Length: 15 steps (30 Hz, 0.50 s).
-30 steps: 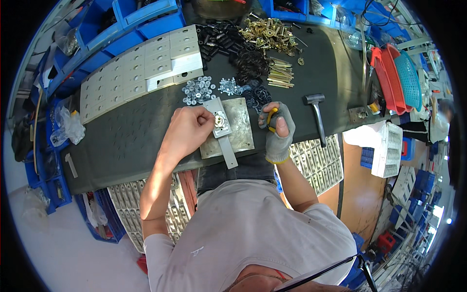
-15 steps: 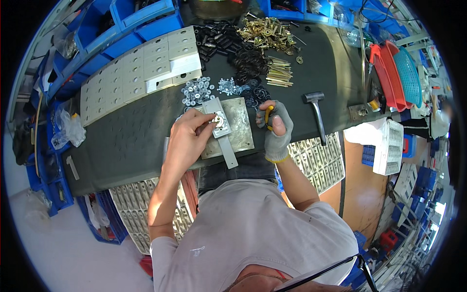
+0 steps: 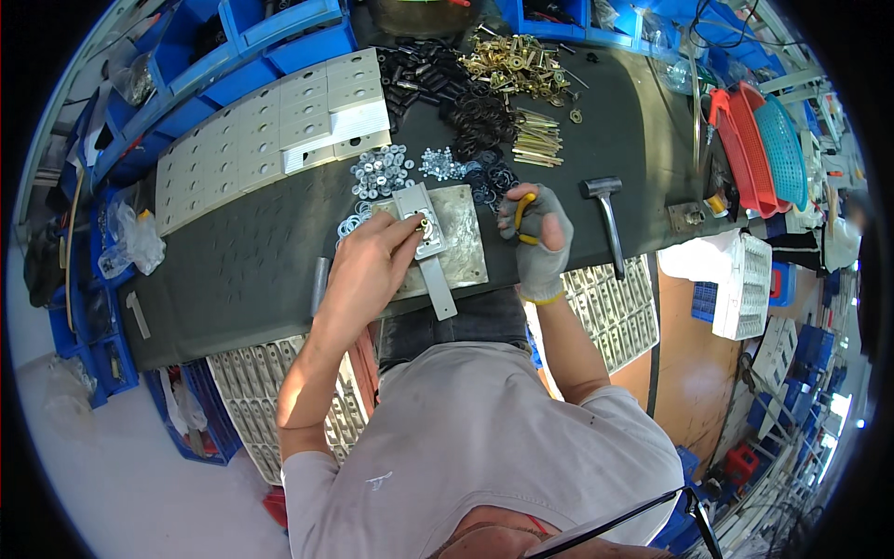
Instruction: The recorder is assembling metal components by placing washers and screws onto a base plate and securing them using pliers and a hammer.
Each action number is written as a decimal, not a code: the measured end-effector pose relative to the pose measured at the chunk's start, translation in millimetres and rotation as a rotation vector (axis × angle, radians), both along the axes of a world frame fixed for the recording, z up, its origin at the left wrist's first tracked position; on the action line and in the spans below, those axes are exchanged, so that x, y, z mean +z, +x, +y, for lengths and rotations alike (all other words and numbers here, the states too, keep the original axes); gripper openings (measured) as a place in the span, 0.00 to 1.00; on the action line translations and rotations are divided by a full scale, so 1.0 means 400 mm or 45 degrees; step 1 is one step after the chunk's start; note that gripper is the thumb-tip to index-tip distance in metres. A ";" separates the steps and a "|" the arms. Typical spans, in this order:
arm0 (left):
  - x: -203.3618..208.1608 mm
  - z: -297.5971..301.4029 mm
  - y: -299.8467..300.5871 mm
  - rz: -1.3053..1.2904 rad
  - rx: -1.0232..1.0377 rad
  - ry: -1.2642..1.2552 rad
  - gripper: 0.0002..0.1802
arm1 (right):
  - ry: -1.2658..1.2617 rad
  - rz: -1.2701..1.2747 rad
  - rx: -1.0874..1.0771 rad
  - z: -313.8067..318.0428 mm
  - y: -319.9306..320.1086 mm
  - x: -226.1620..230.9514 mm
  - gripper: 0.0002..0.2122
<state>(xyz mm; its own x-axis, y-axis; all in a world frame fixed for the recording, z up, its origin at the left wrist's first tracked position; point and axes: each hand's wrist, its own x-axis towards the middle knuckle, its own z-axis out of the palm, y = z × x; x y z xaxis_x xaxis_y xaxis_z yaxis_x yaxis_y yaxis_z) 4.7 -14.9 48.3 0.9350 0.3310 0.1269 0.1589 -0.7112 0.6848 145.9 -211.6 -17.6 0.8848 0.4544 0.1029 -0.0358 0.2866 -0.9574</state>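
A grey metal lock plate [image 3: 416, 200] with a round opening lies on a flat steel block [image 3: 463, 233]; a narrow strip [image 3: 437, 291] points from it toward me. My bare left hand [image 3: 374, 264] reaches over the plate from the left. Its fingertips are pinched together at a small brass-coloured part [image 3: 425, 225] in the opening. To the right of the block, my right hand [image 3: 540, 244], in a grey fingerless glove, is closed around yellow-handled pliers [image 3: 524, 212]. Their jaws cannot be made out. The pliers are apart from the plate.
Beyond the block lie grey washers [image 3: 380, 173], small silvery pieces [image 3: 440, 164], black rings [image 3: 491, 182], brass parts [image 3: 521, 65] and thin rods [image 3: 537, 138]. Pale plates [image 3: 270, 130] are stacked at left. A hammer [image 3: 605, 219] rests at right; a metal bar [image 3: 320, 284] is left of my wrist.
My left hand has shifted slightly toward me, its fingers now flatter and uncovering more of the plate's opening. My right hand has moved a little to the right with the pliers.
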 end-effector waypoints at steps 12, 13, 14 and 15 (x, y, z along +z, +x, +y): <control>-0.149 -0.024 -0.029 -0.116 0.278 -1.400 0.44 | -1.313 -0.858 0.420 -0.110 0.048 0.056 0.13; -0.154 -0.025 -0.022 -0.089 0.256 -1.440 0.42 | -1.316 -0.865 0.424 -0.114 0.052 0.040 0.13; -0.160 -0.022 -0.015 -0.097 0.267 -1.443 0.42 | -1.415 -0.860 0.448 -0.115 0.058 0.021 0.13; -0.160 -0.012 -0.015 -0.066 0.234 -1.496 0.40 | -1.498 -0.867 0.479 -0.107 0.063 0.012 0.13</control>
